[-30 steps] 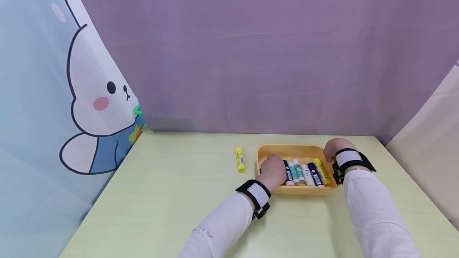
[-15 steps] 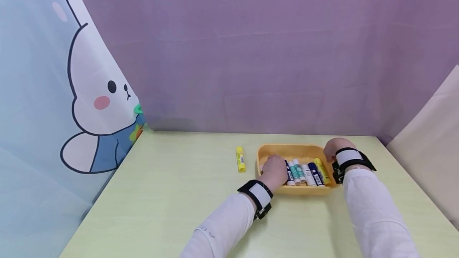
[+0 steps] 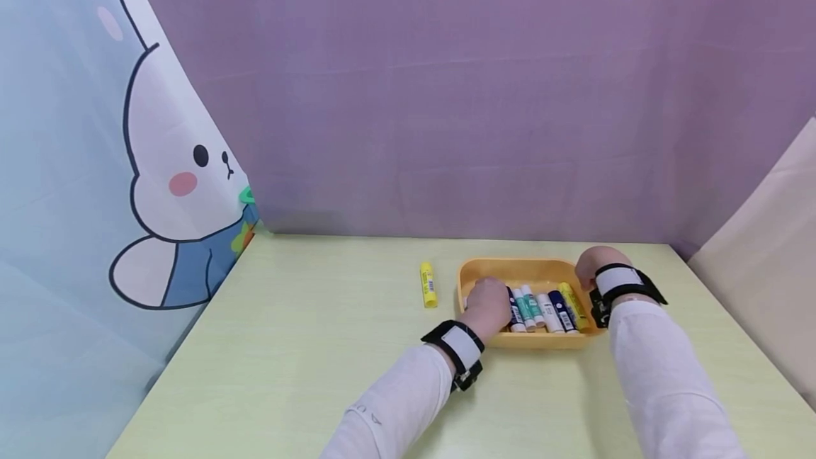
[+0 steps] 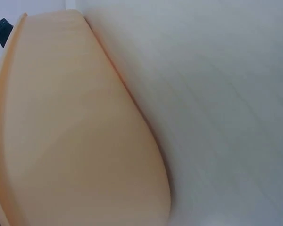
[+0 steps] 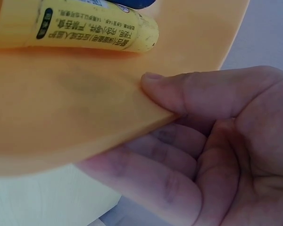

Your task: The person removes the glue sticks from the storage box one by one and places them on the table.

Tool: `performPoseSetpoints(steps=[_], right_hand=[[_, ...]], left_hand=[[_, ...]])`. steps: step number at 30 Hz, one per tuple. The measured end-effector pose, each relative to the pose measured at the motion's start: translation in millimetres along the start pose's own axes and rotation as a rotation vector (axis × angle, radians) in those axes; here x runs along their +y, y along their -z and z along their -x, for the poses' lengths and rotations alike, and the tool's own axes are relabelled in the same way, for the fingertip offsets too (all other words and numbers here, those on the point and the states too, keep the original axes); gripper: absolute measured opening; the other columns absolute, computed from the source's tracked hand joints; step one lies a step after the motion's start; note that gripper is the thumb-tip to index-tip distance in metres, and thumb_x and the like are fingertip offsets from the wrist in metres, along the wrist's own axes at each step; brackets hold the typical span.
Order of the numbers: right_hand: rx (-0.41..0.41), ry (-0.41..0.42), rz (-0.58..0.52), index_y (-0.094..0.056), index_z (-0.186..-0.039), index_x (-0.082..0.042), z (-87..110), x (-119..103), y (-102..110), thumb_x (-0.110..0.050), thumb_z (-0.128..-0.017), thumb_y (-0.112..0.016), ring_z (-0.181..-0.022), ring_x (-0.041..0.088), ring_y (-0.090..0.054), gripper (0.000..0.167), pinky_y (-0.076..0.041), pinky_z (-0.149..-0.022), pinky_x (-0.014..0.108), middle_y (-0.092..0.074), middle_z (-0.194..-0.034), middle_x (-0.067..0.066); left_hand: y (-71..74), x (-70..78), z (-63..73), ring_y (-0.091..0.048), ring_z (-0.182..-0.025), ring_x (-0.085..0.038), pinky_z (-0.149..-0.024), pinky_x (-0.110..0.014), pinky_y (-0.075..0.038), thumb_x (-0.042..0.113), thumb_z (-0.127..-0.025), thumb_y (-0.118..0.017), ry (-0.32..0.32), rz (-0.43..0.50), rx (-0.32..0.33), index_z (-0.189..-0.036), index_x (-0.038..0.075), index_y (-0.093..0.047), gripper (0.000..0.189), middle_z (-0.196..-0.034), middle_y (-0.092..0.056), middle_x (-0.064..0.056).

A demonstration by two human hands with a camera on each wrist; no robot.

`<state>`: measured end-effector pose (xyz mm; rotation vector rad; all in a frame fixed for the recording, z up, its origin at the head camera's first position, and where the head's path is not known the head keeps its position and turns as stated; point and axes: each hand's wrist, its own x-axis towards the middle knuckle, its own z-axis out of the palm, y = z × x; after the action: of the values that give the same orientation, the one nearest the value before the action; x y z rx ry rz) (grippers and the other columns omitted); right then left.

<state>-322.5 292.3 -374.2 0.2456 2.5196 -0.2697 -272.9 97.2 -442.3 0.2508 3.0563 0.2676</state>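
Observation:
An orange-yellow plastic tray (image 3: 542, 341) holds several glue sticks lying side by side, among them a teal and white one (image 3: 525, 309), a navy one (image 3: 562, 310) and a yellow one (image 3: 574, 305). My left hand (image 3: 487, 307) reaches over the front wall into the tray's left end; its fingertips are hidden, and the left wrist view mostly shows the tray's outer wall (image 4: 85, 117). At the right end, my right hand (image 3: 598, 265) grips the rim. In the right wrist view its thumb (image 5: 179, 92) lies on the inside and the fingers underneath outside.
A yellow glue stick (image 3: 428, 285) lies alone on the pale table (image 3: 306, 346), left of the tray. A purple cloth (image 3: 446, 126) hangs behind the table, and a blue printed curtain (image 3: 57, 232) hangs at the left.
The left hand has shifted very slightly right within the tray. The right hand stays on the rim, and the glue sticks look the same.

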Motion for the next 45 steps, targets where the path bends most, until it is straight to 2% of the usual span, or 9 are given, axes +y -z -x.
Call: performPoseSetpoints(steps=[4,9,12,18,25,28,32,38,45], right_hand=[[0.004,-0.023,-0.014,-0.053,-0.058,-0.011,-3.5,2,0,-0.002,-0.084,-0.054,-0.051,0.009,-0.031,0.027,-0.030,-0.051,0.020,-0.033,-0.056,-0.002],[0.008,-0.024,-0.003,-0.054,-0.060,-0.009,-2.1,1,1,-0.003,-0.085,-0.055,-0.052,0.010,-0.033,0.025,-0.031,-0.052,0.021,-0.033,-0.057,-0.002],[0.001,-0.033,-0.024,-0.052,-0.058,-0.011,-3.0,3,0,0.000,-0.083,-0.053,-0.051,0.010,-0.031,0.027,-0.030,-0.052,0.021,-0.033,-0.057,-0.002],[-0.014,-0.044,-0.060,-0.046,-0.054,-0.014,-6.6,8,-1,0.003,-0.080,-0.049,-0.050,0.009,-0.026,0.031,-0.027,-0.050,0.022,-0.032,-0.056,-0.002],[-0.008,-0.061,-0.095,-0.051,-0.057,-0.012,-6.5,10,0,0.004,-0.080,-0.049,-0.051,0.011,-0.028,0.027,-0.028,-0.051,0.023,-0.032,-0.058,0.000],[-0.002,-0.062,-0.089,-0.054,-0.060,-0.010,-6.6,9,0,0.003,-0.080,-0.050,-0.052,0.012,-0.030,0.024,-0.030,-0.052,0.023,-0.033,-0.059,0.000],[0.013,-0.054,-0.046,-0.055,-0.060,-0.010,-8.8,8,-1,0.000,-0.081,-0.053,-0.053,0.012,-0.033,0.024,-0.031,-0.052,0.023,-0.033,-0.058,0.000],[0.019,-0.033,-0.011,-0.055,-0.059,-0.010,-13.2,8,-3,0.001,-0.081,-0.052,-0.053,0.013,-0.034,0.024,-0.031,-0.051,0.022,-0.036,-0.061,0.002],[0.022,-0.050,-0.051,-0.059,-0.065,-0.007,-13.1,6,-3,0.003,-0.080,-0.052,-0.055,0.014,-0.036,0.019,-0.033,-0.052,0.023,-0.038,-0.064,0.005]], left_hand=[[3.0,-1.5,1.3,-0.059,-0.076,-0.009,-0.056,-0.023,-0.050,0.022,-0.088,-0.063,-0.031,-0.021,0.008,-0.091,0.012,-0.068,0.012,-0.091,-0.063,0.001],[10.6,-3.7,7.6,-0.056,-0.078,-0.009,-0.062,-0.022,-0.050,0.019,-0.086,-0.065,-0.062,-0.005,-0.002,-0.093,0.010,-0.067,0.011,-0.094,-0.061,0.001],[17.2,-5.7,11.8,-0.054,-0.074,-0.008,-0.061,-0.020,-0.049,0.016,-0.084,-0.067,-0.077,0.031,0.002,-0.096,0.008,-0.065,0.014,-0.096,-0.059,0.000],[35.7,-11.2,16.2,-0.050,-0.061,-0.009,-0.046,-0.019,-0.043,0.016,-0.084,-0.068,-0.051,0.209,0.006,-0.104,0.005,-0.059,0.025,-0.085,-0.055,0.000],[62.6,-19.7,14.8,-0.053,-0.064,-0.010,-0.048,-0.020,-0.044,0.021,-0.083,-0.070,-0.048,0.232,0.027,-0.110,0.005,-0.058,0.034,-0.092,-0.059,-0.002],[77.7,-26.1,17.2,-0.055,-0.061,-0.012,-0.048,-0.021,-0.045,0.019,-0.083,-0.070,-0.045,0.298,0.023,-0.111,0.003,-0.057,0.035,-0.090,-0.059,-0.004],[97.3,-36.7,21.5,-0.053,-0.052,-0.012,-0.043,-0.022,-0.044,0.018,-0.083,-0.069,-0.050,0.398,0.027,-0.111,0.002,-0.056,0.035,-0.078,-0.057,-0.005],[123.6,-54.6,26.3,-0.051,-0.053,-0.013,-0.044,-0.022,-0.043,0.020,-0.081,-0.070,-0.119,0.417,0.072,-0.092,0.006,-0.053,0.024,-0.070,-0.054,-0.004],[145.2,-77.4,30.5,-0.056,-0.059,-0.015,-0.047,-0.022,-0.046,0.020,-0.082,-0.068,-0.085,0.478,0.086,-0.091,0.005,-0.054,0.022,-0.077,-0.058,-0.006]])
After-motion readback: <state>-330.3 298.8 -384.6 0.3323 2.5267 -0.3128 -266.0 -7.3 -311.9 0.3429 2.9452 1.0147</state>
